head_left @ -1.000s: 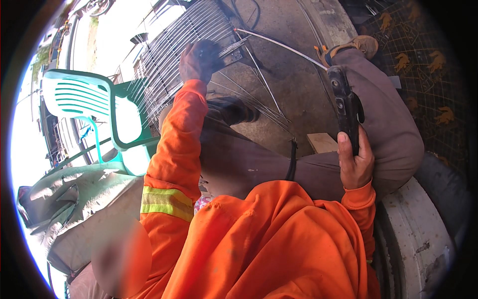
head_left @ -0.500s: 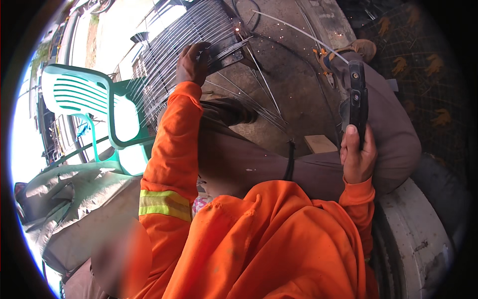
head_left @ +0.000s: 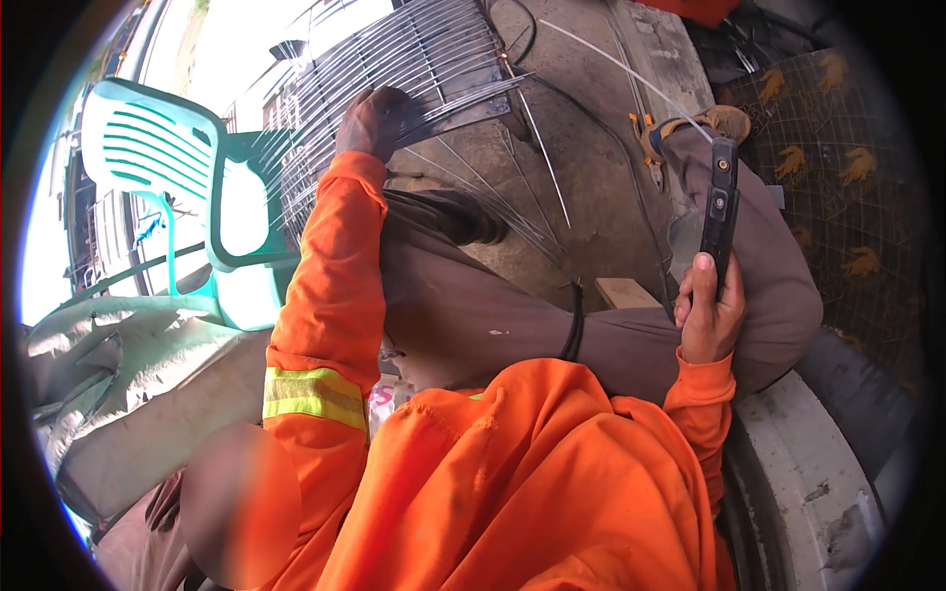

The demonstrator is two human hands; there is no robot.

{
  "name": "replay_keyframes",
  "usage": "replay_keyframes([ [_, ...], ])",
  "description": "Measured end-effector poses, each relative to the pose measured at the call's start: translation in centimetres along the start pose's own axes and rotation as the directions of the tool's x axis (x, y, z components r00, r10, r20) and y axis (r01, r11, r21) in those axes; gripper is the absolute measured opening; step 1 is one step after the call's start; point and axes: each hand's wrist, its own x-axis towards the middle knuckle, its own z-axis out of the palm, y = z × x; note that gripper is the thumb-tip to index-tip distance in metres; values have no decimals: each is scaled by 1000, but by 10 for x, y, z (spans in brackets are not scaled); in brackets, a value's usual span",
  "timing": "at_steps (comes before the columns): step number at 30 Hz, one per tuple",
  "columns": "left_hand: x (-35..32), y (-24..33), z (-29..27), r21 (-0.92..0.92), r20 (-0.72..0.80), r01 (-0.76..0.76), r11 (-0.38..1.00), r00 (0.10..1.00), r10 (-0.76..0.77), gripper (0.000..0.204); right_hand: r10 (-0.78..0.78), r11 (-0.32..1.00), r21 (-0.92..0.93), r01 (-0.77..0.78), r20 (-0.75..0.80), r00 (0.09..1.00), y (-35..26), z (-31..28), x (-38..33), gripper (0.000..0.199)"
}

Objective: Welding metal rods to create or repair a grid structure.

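our left hand (head_left: 372, 122) is closed on the near edge of the wire grille (head_left: 394, 74), where a dark metal strip (head_left: 463, 106) runs across the ends of the thin rods. the grille lies tilted on the concrete floor (head_left: 591, 167), its far part running toward the top edge of the view, with the green plastic chair (head_left: 148, 148) just beside its left side. our right hand (head_left: 709, 315) is wrapped around the grip of a black welding torch (head_left: 721, 212), held upright over our right knee and well apart from the grille; whether a finger rests on the trigger we cannot tell.

for this step we judge that steadiness matters most: we keep the grille pinned flat so the loose rods fanning toward our knee do not spring, and we hold our fingers back from the joint before the torch tip comes near. the long wire (head_left: 631, 74) crossing the floor could snag the hose (head_left: 574, 325) near our lap, so we want slack there. we bring the tip in low and slow, aimed where rod meets strip.
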Motion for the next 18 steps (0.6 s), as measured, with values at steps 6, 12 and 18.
replay_keyframes([
  [6, 0, -2, 1, 39, -24, -37, 999, 999, 38, 17, -4, 1000, -16, 4, -7, 1000, 4, 1, 2, 26],
  [12, 0, -3, 0, 53, -19, 8, 999, 1000, -7, 17, -7, 1000, -18, 7, 7, 1000, 6, 3, 2, 26],
  [18, -12, 33, -1, -2, 32, -51, 999, 998, 51, 21, -5, 1000, -30, 5, -11, 1000, 7, 1, 2, 25],
])
